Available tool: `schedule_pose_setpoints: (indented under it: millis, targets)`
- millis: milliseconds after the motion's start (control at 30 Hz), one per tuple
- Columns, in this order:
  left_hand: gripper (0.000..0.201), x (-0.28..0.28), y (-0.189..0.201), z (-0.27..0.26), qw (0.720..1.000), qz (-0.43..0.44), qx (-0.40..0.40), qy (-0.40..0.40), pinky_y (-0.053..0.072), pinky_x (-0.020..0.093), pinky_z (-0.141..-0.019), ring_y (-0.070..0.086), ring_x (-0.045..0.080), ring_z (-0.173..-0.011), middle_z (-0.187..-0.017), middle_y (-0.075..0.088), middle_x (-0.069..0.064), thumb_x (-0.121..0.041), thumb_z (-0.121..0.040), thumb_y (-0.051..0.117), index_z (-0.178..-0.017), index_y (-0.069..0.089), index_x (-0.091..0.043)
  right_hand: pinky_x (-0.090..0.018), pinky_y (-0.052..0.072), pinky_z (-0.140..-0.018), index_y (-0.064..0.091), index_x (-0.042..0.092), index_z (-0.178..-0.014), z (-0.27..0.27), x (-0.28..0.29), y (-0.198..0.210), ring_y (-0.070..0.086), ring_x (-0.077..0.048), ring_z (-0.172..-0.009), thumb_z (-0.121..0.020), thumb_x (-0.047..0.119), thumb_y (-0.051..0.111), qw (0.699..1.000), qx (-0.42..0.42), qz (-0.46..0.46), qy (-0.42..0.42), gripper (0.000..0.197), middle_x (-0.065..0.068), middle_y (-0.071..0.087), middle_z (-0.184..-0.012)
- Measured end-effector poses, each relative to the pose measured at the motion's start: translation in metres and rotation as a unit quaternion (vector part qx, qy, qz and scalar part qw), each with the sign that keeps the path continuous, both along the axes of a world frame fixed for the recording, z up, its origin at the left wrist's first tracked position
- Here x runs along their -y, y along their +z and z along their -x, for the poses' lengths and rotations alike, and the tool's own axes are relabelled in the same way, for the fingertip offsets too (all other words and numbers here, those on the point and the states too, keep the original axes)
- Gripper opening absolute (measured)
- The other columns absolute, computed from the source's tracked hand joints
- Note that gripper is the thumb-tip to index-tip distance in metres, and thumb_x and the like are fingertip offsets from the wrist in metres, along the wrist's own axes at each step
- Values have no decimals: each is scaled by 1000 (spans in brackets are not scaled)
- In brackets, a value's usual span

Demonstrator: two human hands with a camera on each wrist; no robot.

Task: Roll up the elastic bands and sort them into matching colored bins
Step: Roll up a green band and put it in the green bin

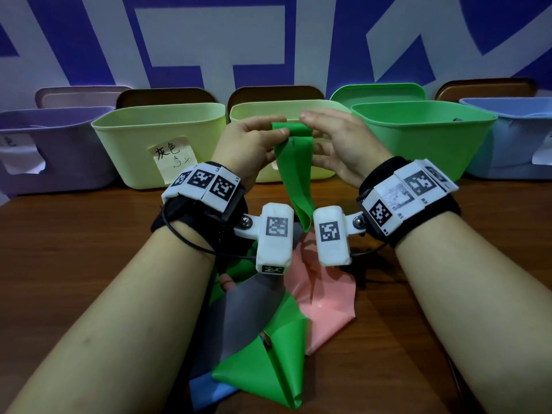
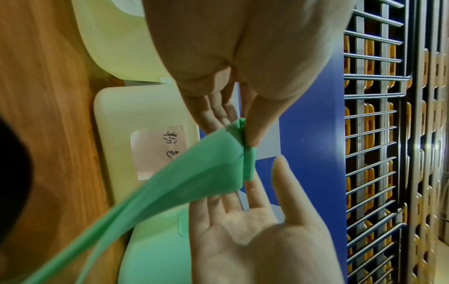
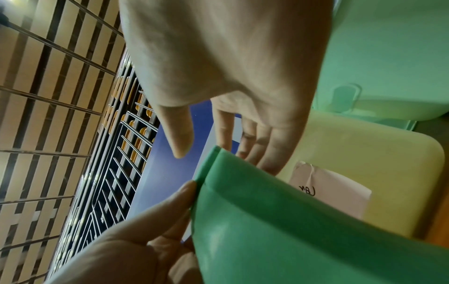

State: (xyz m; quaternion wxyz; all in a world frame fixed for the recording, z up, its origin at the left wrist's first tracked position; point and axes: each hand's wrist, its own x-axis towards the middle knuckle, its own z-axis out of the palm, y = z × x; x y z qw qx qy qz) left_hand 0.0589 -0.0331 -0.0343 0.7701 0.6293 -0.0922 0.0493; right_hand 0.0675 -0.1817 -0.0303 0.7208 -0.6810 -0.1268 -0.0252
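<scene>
The green band (image 1: 294, 162) is thin, light and stretchy, likely to spring loose, so pinching the rolled top edge looks best. The left hand (image 1: 249, 144) pinches that roll above the tabletop (image 1: 74, 234); the right hand (image 1: 340, 144) lies relaxed beside it. Bin (image 1: 158, 144) note reads "灰色".

5 bins (image 1: 158, 144) stand behind the bands (image 1: 268, 369) lying on the table (image 1: 74, 234)
</scene>
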Motion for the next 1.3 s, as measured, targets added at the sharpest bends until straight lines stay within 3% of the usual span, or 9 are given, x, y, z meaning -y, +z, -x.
schedule_pose_setpoints:
  millis: [100,267,467,567,767,933,1033,1200,1300]
  targets:
    - [22,1,1,0,1000,-1,3,1,54,18,-64,71,17,-77,-102,65,13,7,-87,58,-103,64,-7,-27,54,-62,65,12,-92,-1,-2,-3,67,-13,-66,-94,18,58,1000,6,19,-11,9,-2,68,-76]
    - [20,3,2,3,1000,7,-26,-8,50,17,-50,67,10,-55,-72,71,4,-11,-92,61,-110,59,-1,-25,52,-60,63,14,-89,-3,-2,0,65,-14,-68,-89,0,60,999,41,2,-24,14,-6,63,-84]
    - [20,0,1,0,1000,11,-3,7,52,17,-58,70,12,-70,-97,67,12,2,-89,59,-109,62,-2,-32,56,-74,64,16,-100,0,-1,0,68,-16,-77,-90,14,61,1000,24,2,-6,11,-1,68,-87]
    - [20,0,1,0,1000,8,4,-2,53,18,-63,70,17,-79,-112,63,18,6,-88,59,-103,63,-7,-32,56,-68,65,15,-94,-1,-3,-1,68,-17,-72,-92,21,61,999,26,30,-22,8,-4,68,-84]
    - [12,3,1,3,999,-29,-25,-11,48,17,-49,63,9,-50,-65,69,0,-17,-93,61,-98,63,-7,-24,53,-61,63,12,-90,-4,-3,-1,67,-16,-75,-87,1,63,999,41,8,-21,11,-10,61,-92]
    - [21,0,1,2,1000,-7,-9,-5,54,21,-57,70,14,-67,-85,71,8,-2,-90,60,-111,62,-2,-28,55,-67,60,11,-112,-2,-3,-1,69,-16,-79,-90,18,63,1000,11,10,-5,23,-6,65,-97]
    - [22,1,2,2,1000,11,-6,-3,53,18,-59,71,15,-72,-100,67,14,7,-88,58,-107,63,-4,-28,54,-61,63,11,-94,-2,-4,-2,67,-16,-68,-94,24,59,999,2,36,-22,13,-5,67,-82]
    - [13,4,2,5,999,-16,-40,-17,51,19,-52,67,12,-57,-68,71,2,-14,-92,62,-101,63,-5,-23,50,-54,61,14,-84,-4,-2,-2,65,-10,-61,-90,6,60,999,27,19,-29,10,-5,63,-83]
    - [17,4,1,5,999,-14,-33,-3,49,18,-48,65,9,-52,-70,69,4,-12,-93,61,-105,62,-1,-23,52,-56,59,14,-91,-4,-3,-2,67,-12,-69,-89,1,60,1000,19,-2,-17,13,-8,62,-94]
